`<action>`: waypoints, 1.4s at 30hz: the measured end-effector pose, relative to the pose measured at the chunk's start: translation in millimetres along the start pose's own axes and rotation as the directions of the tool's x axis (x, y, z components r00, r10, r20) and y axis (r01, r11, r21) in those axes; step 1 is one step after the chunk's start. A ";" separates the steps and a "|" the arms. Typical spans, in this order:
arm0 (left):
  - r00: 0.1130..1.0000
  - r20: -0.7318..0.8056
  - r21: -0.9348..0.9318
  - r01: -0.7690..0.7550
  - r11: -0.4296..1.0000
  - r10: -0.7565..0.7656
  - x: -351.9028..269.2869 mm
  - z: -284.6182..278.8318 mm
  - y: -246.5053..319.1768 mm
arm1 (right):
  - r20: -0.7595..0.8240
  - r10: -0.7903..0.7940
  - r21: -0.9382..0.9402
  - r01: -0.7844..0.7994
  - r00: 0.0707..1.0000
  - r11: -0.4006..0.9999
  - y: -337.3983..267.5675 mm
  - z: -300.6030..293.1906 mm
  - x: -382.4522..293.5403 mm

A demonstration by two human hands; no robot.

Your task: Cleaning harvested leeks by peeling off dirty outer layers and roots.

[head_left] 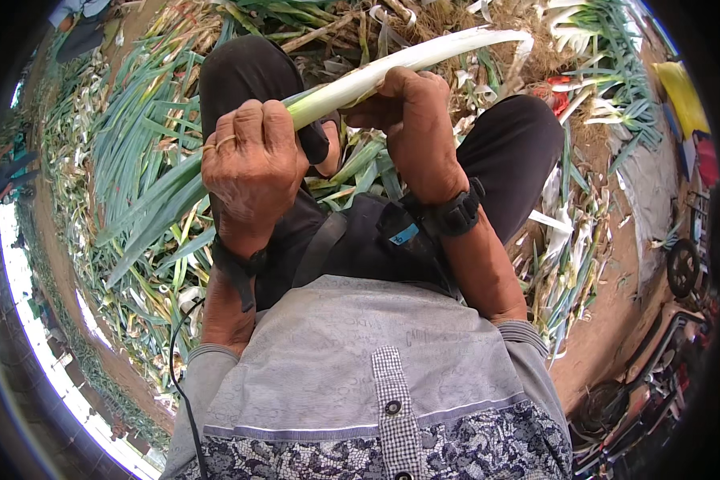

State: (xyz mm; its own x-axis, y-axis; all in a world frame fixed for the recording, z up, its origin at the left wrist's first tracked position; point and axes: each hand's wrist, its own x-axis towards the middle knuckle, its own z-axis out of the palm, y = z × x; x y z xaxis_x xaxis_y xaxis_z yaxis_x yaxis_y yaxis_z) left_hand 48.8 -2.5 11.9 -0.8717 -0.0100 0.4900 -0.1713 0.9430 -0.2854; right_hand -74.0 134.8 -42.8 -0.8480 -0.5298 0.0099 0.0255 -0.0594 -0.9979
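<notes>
A long-stemmed green onion or leek (420,59) slants across in front of my knees, its white shank up to the right and its green leaves (156,198) trailing down to the left. My left hand (252,159) is wrapped around it where white turns to green; a ring is on one finger. Close under the middle of the shank is my right hand (423,129), its thumb against the stalk and its fingers curled below. Whether those fingers pinch the outer skin is hidden. A thin pale strip of skin (520,60) hangs from the far white end.
A heap of untrimmed green leaves (126,132) lies at the left. Beyond my knees are dry roots and peelings (336,36). Stalks with white ends (611,108) lie at the right, near a grey sheet (647,192). Wheeled vehicles (629,384) stand at lower right. Another person (81,30) is partly visible at upper left.
</notes>
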 end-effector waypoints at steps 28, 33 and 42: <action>0.866 0.425 -0.345 0.424 0.837 -0.264 31.1 -40.6 -50.9 | 0.079 -0.236 -0.996 0.066 0.968 -0.064 18.0 -145.4 107.6; 0.671 0.723 -0.507 0.678 0.532 -0.165 0.4 -79.9 -64.8 | -0.136 -0.302 -0.969 -0.190 0.943 -0.156 12.1 -269.2 125.1; 0.555 0.750 -0.413 0.818 0.400 -0.360 -16.5 -61.8 -98.9 | -0.166 0.044 -0.984 -0.162 0.985 -0.067 38.3 -510.1 103.7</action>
State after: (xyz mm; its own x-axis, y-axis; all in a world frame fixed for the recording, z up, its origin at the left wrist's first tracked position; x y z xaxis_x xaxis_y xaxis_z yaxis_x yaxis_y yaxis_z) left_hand 108.5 -75.1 83.0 -0.7664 -0.5947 -0.2427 -0.5919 0.5069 0.6267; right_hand -431.0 509.1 -112.5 -0.9220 -0.3846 -0.0448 -0.3851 0.9229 0.0027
